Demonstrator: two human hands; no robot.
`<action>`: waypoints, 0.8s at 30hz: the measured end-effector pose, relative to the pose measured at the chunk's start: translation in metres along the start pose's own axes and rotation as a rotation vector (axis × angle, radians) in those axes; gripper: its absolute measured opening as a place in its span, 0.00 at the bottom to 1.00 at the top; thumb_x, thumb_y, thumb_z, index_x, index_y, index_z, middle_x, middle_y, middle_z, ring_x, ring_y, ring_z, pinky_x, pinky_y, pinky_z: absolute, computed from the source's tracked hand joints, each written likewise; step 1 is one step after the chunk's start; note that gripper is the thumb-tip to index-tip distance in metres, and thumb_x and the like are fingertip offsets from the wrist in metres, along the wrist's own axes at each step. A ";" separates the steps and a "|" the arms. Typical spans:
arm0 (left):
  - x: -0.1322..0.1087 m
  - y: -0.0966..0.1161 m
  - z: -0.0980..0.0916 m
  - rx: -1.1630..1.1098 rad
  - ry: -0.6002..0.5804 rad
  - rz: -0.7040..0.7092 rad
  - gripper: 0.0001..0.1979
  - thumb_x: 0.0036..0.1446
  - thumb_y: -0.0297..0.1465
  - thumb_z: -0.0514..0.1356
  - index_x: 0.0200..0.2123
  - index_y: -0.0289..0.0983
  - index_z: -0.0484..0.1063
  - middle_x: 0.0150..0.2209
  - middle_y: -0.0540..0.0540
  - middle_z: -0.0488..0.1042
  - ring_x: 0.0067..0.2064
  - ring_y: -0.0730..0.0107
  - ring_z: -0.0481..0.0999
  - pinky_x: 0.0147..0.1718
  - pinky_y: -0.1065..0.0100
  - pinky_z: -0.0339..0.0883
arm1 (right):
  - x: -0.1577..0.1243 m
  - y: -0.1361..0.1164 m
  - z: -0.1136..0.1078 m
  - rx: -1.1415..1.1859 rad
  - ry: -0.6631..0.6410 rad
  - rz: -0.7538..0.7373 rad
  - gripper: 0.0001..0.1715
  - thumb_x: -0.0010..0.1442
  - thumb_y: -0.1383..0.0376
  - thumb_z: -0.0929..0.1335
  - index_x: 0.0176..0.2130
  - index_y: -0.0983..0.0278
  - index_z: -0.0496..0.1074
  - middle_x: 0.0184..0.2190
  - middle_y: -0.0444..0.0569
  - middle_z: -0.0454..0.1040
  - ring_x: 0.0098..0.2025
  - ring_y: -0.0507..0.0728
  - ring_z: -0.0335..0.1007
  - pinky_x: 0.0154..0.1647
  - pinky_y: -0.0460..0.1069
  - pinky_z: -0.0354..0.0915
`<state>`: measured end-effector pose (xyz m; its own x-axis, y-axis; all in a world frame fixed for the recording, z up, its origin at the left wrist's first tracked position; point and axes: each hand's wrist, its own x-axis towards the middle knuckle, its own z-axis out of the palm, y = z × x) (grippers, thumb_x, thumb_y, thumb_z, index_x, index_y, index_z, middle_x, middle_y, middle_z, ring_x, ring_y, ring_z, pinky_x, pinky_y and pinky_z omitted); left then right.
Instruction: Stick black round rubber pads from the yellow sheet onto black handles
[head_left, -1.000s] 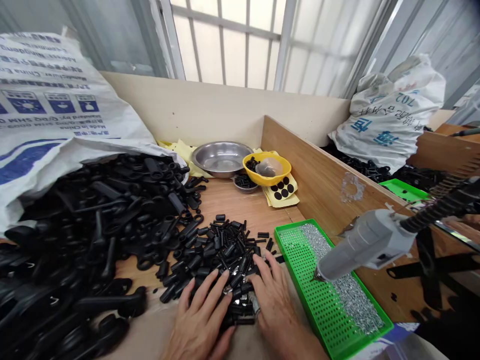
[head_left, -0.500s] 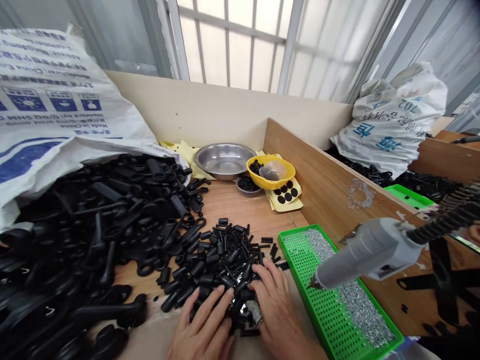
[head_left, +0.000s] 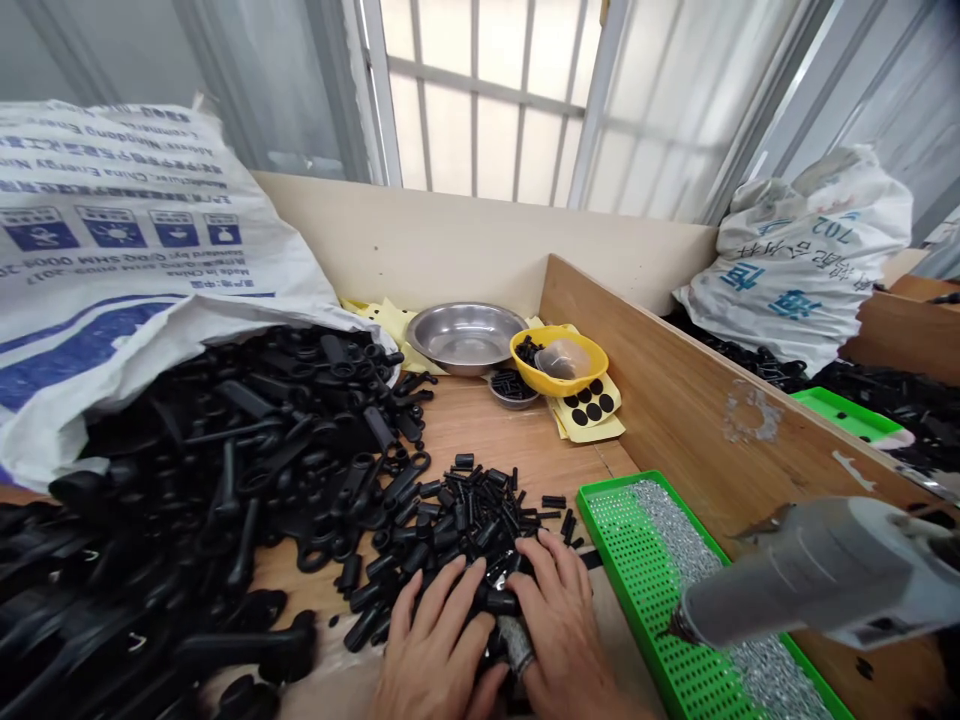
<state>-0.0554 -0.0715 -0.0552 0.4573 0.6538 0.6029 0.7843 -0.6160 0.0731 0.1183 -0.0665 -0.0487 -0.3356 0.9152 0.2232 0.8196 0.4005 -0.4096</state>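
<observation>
My left hand (head_left: 439, 640) lies palm down with its fingers spread over the near edge of a pile of small black cylinders and thin black rods (head_left: 457, 525). To its right, my right hand (head_left: 562, 625) rests on the same pile, fingers stretched out and slightly bent. A black cylinder (head_left: 496, 600) lies between the fingertips of both hands. Something with a grey wrapped surface (head_left: 516, 640) shows at the right thumb. Small shiny bits glint among the pieces there. What lies under the palms is hidden.
Black plastic arms (head_left: 277, 430) spill from a white sack (head_left: 150, 240) at left. A green tray (head_left: 630, 600) of small metal parts stands at right, with a grey power screwdriver (head_left: 795, 570) above it. A steel bowl (head_left: 465, 335) and yellow basket (head_left: 559, 375) stand behind, beside a wooden divider (head_left: 675, 370).
The view has shifted, so the scene sits lower and further right. My left hand has moved slightly right, closer to my right hand. The screwdriver appears lower and further right.
</observation>
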 end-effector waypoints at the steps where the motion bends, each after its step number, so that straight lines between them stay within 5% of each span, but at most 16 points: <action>1: 0.003 0.001 0.001 -0.012 -0.005 -0.003 0.06 0.54 0.30 0.56 0.35 0.43 0.70 0.51 0.46 0.74 0.54 0.60 0.66 0.57 0.58 0.43 | 0.000 0.001 -0.001 -0.002 -0.023 -0.003 0.31 0.38 0.74 0.62 0.45 0.63 0.69 0.59 0.53 0.61 0.62 0.69 0.46 0.60 0.66 0.44; 7: 0.021 0.005 0.014 -0.146 -0.065 -0.037 0.05 0.55 0.32 0.59 0.36 0.44 0.70 0.42 0.53 0.78 0.50 0.62 0.70 0.59 0.58 0.34 | -0.005 0.008 -0.031 -0.023 -0.080 0.034 0.37 0.37 0.75 0.61 0.50 0.64 0.67 0.60 0.52 0.58 0.63 0.66 0.42 0.61 0.63 0.44; 13: 0.034 0.000 0.017 -0.246 -0.257 -0.031 0.10 0.54 0.26 0.58 0.39 0.44 0.69 0.36 0.52 0.77 0.47 0.60 0.70 0.56 0.49 0.39 | -0.001 0.014 -0.063 -0.124 -0.186 0.054 0.32 0.42 0.75 0.62 0.49 0.62 0.67 0.53 0.51 0.65 0.57 0.65 0.51 0.60 0.62 0.42; 17: 0.041 -0.004 0.015 -0.251 -0.380 -0.008 0.15 0.49 0.21 0.56 0.40 0.42 0.68 0.35 0.50 0.76 0.46 0.58 0.69 0.54 0.43 0.42 | 0.018 0.014 -0.067 -0.176 -0.272 -0.068 0.22 0.51 0.74 0.62 0.46 0.62 0.67 0.46 0.51 0.68 0.50 0.61 0.57 0.57 0.58 0.48; 24: 0.046 0.000 0.021 -0.300 -0.368 -0.008 0.05 0.49 0.25 0.59 0.30 0.41 0.66 0.29 0.51 0.75 0.42 0.62 0.70 0.54 0.43 0.47 | 0.040 0.016 -0.056 -0.260 -0.331 -0.193 0.19 0.52 0.73 0.63 0.45 0.62 0.66 0.46 0.52 0.67 0.50 0.62 0.55 0.57 0.61 0.45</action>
<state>-0.0258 -0.0321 -0.0443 0.6126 0.7377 0.2838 0.6572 -0.6749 0.3356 0.1443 -0.0258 0.0030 -0.5888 0.8074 -0.0387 0.8029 0.5786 -0.1434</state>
